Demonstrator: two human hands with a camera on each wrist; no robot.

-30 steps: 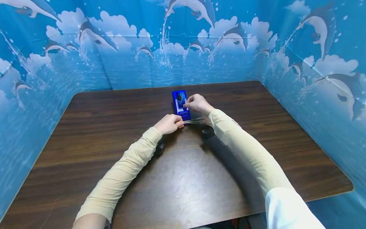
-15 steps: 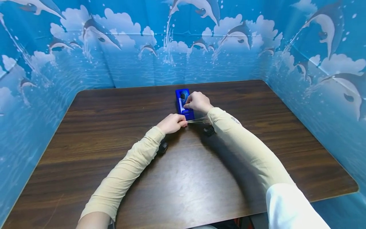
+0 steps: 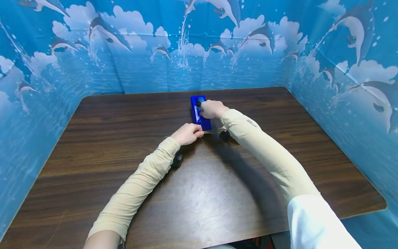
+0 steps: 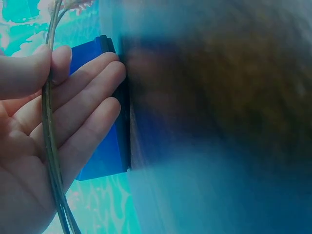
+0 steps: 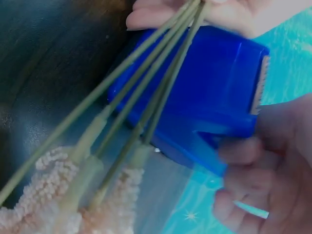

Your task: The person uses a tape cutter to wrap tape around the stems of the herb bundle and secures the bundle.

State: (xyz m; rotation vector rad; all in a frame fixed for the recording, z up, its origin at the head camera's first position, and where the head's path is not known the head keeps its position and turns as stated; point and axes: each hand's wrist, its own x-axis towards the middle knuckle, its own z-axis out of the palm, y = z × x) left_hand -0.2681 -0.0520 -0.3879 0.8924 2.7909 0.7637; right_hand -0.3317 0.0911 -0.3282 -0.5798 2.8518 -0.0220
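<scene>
A blue tape dispenser [image 3: 204, 124] with a toothed cutter stands near the table's far side. My left hand [image 3: 187, 134] pinches a small bundle of dried flower stems [image 5: 161, 73] between thumb and forefinger, just in front of the dispenser. In the left wrist view, its other fingers [image 4: 85, 102] extend beside the dispenser. Pale pinkish, beaded flower heads [image 5: 92, 195] point toward the right. My right hand [image 3: 212, 109] is at the dispenser behind its cutter, fingers curled and fingertips close against its side in the right wrist view. I cannot tell whether they hold tape.
The dark wood table [image 3: 102, 145] has rounded far corners. A blue curtain [image 3: 140, 76] printed with dolphins surrounds its back and sides. Small black devices [image 3: 177, 160] show below the sleeves.
My right hand has turned over at the dispenser, its pinched fingertips giving way to a more curled, knuckles-up pose. The left hand keeps its pinch on the stems. The head view has shifted slightly.
</scene>
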